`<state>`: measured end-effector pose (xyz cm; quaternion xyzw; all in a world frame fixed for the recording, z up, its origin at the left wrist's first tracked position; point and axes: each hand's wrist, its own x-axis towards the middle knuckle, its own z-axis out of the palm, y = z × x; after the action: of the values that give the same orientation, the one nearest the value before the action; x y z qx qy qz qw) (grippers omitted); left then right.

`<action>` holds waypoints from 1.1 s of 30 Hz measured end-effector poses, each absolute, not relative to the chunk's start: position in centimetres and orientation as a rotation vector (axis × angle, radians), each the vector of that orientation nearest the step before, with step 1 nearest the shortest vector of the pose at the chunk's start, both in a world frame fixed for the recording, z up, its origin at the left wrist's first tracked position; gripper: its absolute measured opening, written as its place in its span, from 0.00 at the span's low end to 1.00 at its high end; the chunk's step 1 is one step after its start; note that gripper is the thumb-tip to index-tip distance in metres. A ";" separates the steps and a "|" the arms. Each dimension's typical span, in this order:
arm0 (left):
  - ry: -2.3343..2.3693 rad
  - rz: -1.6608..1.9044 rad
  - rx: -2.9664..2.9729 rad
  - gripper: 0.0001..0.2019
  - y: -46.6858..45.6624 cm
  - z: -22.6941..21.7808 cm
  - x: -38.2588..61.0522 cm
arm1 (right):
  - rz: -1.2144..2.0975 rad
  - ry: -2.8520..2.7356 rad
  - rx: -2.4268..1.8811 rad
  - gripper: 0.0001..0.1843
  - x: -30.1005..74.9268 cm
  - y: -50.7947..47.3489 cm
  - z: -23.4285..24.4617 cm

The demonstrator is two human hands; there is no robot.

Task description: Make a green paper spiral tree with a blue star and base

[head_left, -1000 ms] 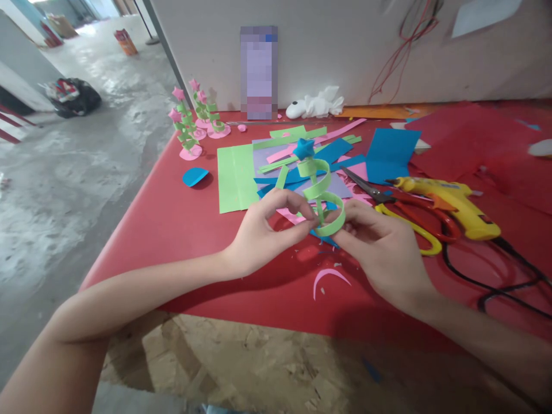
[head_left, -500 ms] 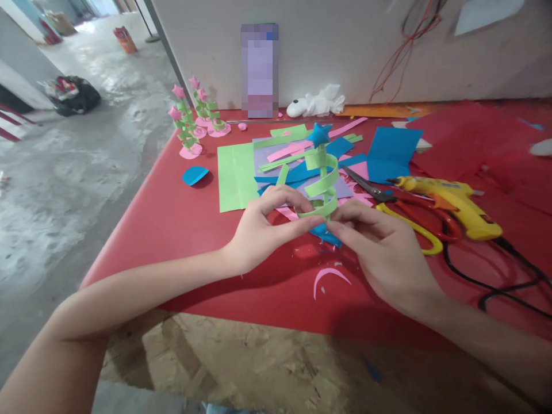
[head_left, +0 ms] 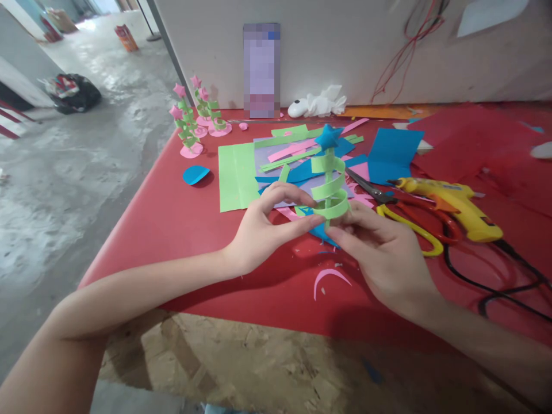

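Observation:
Between my hands stands a paper flower, upright, with a green stem, a green strip coiled loosely around it and a blue star on top. My left hand pinches the lowest loop of the coil from the left. With thumb and fingers, my right hand grips the foot of the stem from the right. Behind and below lie green paper, a purple sheet and several blue, pink and green strips. A blue paper disc rests to the left.
To the right lie scissors with red and yellow handles and a yellow glue gun with a black cord. Pink-star paper flowers stand at the back left. A phone leans on the wall.
The paper flower has shifted slightly right and turned, its star now facing differently. My right hand's fingers have moved a little around the stem; my left hand stays nearly in place.

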<state>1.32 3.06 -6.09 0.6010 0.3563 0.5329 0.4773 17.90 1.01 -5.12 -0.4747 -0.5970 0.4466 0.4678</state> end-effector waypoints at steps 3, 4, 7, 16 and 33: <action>0.887 1.259 1.465 0.08 3.0 -6.0 1.3 | 1.075 -1.479 -1.180 0.04 17.9 1.0 -5.1; 0.887 1.249 1.472 0.07 3.0 -5.9 1.3 | 1.075 -1.484 -1.180 0.04 17.8 1.0 -5.1; 0.859 1.234 1.498 0.06 3.0 -5.8 1.3 | 1.083 -1.493 -1.172 0.04 17.8 1.0 -5.1; 0.860 1.240 1.455 0.05 3.1 -5.9 1.2 | 0.978 -1.557 -1.194 0.05 18.1 0.9 -5.3; 0.898 1.172 1.389 0.05 3.0 -6.2 1.3 | 0.941 -1.608 -1.288 0.09 17.8 0.5 -4.7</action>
<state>1.27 2.97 -6.22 0.5815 0.3760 0.4907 0.5288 17.78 0.48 -4.75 -0.5150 -0.6427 0.3764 0.4243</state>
